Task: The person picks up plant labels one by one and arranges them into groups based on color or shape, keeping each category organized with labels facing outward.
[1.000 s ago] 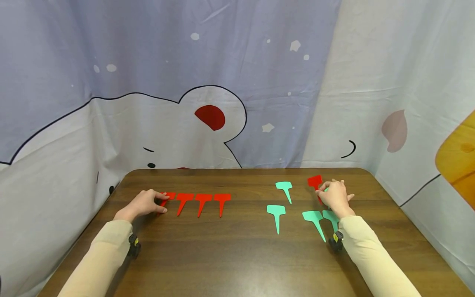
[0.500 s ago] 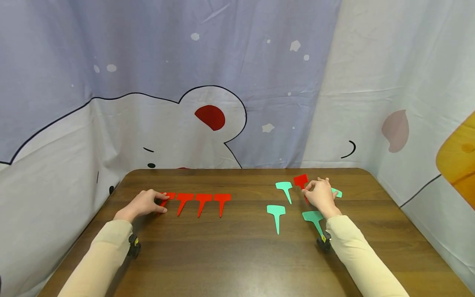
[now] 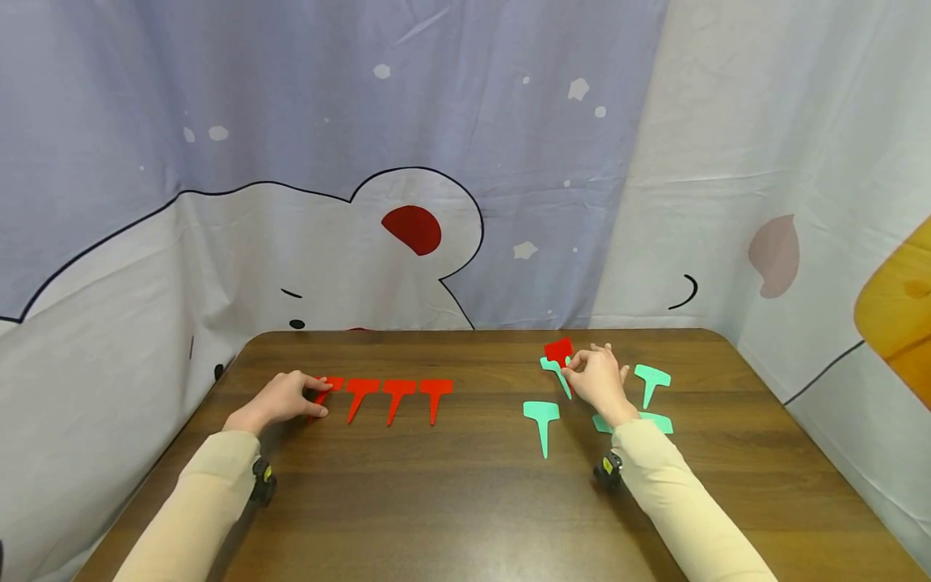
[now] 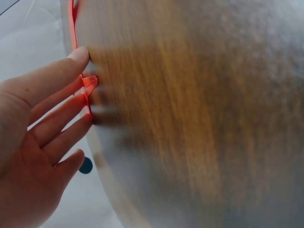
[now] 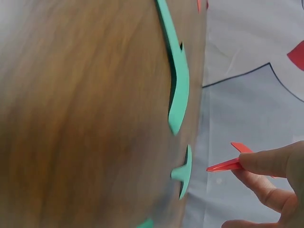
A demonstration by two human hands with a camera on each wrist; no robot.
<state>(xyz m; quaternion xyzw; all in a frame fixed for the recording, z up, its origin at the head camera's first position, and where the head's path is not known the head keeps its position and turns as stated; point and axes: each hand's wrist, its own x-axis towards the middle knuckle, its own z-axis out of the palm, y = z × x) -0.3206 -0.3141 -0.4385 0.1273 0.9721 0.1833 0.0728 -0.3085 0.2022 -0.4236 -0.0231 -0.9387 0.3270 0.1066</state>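
Observation:
Between thumb and index finger, my right hand [image 3: 600, 381] pinches a red T-shaped plant label [image 3: 558, 350], raised off the table in the right wrist view. In the head view that label overlaps a green plant label [image 3: 562, 381] lying at the back. At the left of the table, my left hand [image 3: 280, 398] rests with loosely extended fingers at the leftmost red plant label [image 3: 334, 382], partly covering it. Three more red labels [image 3: 398, 396] lie in a row to its right, stems toward me.
One green label [image 3: 541, 414] lies in front, left of the right forearm. Another green label [image 3: 652, 377] is right of the right hand. The right wrist and sleeve partly hide more green plastic [image 3: 658, 422]. A patterned curtain [image 3: 524, 162] hangs behind the brown wooden table [image 3: 436, 517].
My right hand has carried the red label leftward, from the right side to over the back green label, uncovering a green label at right. My left hand has stayed in place.

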